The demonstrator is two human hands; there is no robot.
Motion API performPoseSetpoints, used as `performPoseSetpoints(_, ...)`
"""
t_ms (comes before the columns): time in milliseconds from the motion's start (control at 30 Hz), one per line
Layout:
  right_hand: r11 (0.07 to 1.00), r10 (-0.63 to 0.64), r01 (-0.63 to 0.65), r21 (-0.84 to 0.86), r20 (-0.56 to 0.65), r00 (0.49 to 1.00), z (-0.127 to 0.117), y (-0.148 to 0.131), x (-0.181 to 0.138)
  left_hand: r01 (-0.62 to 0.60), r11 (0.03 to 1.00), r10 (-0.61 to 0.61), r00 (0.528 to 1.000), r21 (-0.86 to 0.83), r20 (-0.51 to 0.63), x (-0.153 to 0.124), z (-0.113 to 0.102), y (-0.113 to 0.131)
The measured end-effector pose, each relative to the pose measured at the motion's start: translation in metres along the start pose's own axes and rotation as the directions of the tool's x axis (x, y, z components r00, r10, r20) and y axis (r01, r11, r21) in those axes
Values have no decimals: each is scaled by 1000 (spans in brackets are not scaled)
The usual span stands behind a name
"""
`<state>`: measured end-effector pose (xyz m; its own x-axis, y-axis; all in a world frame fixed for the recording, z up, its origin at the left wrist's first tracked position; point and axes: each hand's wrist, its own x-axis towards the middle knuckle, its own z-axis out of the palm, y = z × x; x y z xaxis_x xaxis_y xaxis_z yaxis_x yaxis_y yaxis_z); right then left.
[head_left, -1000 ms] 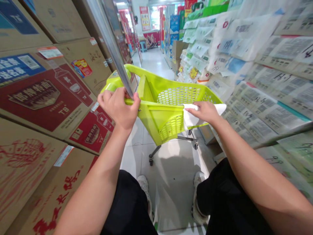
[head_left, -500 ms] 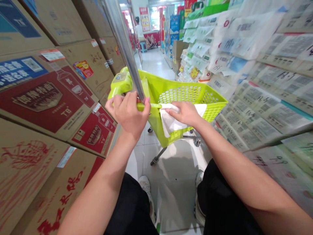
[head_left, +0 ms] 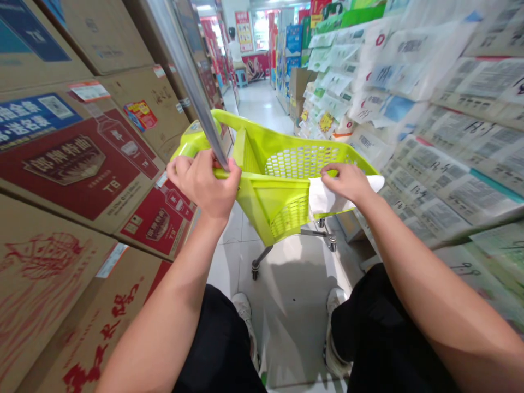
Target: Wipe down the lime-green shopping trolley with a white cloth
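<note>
The white cloth [head_left: 329,197] lies under the right hand [head_left: 346,181], draped over the near rim of the green shopping cart [head_left: 264,199], well to the right of the left hand [head_left: 207,183]. The right hand grasps the cloth against that rim, fingers bent over the top edge, and part of the cloth sticks out beyond the wrist (a white tip near the cart's right end). The left hand is clasped over the cart's edge at the handle end, the foot of a metal pole [head_left: 192,82] rising between thumb and fingers; whether it also squeezes the pole, I cannot tell.

Half a second ago the right hand and cloth were close beside the left hand; now they are farther right along the rim, and the near panel between them shows bare. The pole and the handle end sit farther left in view.

Farther out, printed cartons [head_left: 73,164] are stacked on the left and wrapped packs [head_left: 409,60] on the right. Down the aisle, a person [head_left: 234,50] is by a blue stool [head_left: 241,78].
</note>
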<state>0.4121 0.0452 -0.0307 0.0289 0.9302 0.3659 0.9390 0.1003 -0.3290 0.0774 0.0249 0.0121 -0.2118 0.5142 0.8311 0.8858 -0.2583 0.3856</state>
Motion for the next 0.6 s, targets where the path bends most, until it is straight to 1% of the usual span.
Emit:
performPoseSetpoints(67, 997, -68, 68, 28, -22, 997, 2, -15, 0, 9, 1000, -9, 1000, -7, -9, -4, 0, 6)
performPoseSetpoints(133, 986, -161, 163, 36, -70, 985, 6, -31, 2, 2, 1000, -2, 1000, -20, -3, -9, 0, 13)
performPoseSetpoints(233, 948, -309, 316, 33, -133, 942, 12, -54, 5, -39, 998, 40, 999, -41, 21, -14, -1, 20)
performPoseSetpoints(267, 936, -340, 348, 44, -127, 932, 13, -60, 6, -57, 997, 58, 998, -43, 30, -15, -1, 21)
performPoseSetpoints(300, 934, -348, 354, 54, -97, 933, 14, -65, 7, -74, 996, 76, 996, -42, 38, -15, -2, 22)
performPoseSetpoints(333, 944, -322, 325, 54, -47, 945, 14, -69, 8, -92, 995, 93, 995, -39, 44, -14, -2, 21)
performPoseSetpoints(367, 963, -268, 268, 35, 16, 963, 14, -71, 9, -106, 994, 108, 993, -35, 48, -13, -3, 20)
performPoseSetpoints(433, 990, -122, 130, -49, 141, 983, 12, -71, 13, -121, 992, 122, 991, -27, 49, -10, -4, 16)
performPoseSetpoints(500, 991, -18, 48, -126, 233, 972, 10, -66, 18, -115, 993, 116, 992, -18, 46, -7, -5, 10)
performPoseSetpoints(600, 983, 55, 6, -182, 323, 945, 7, -47, 23, -97, 995, 97, 995, 2, 35, -3, -6, -1)
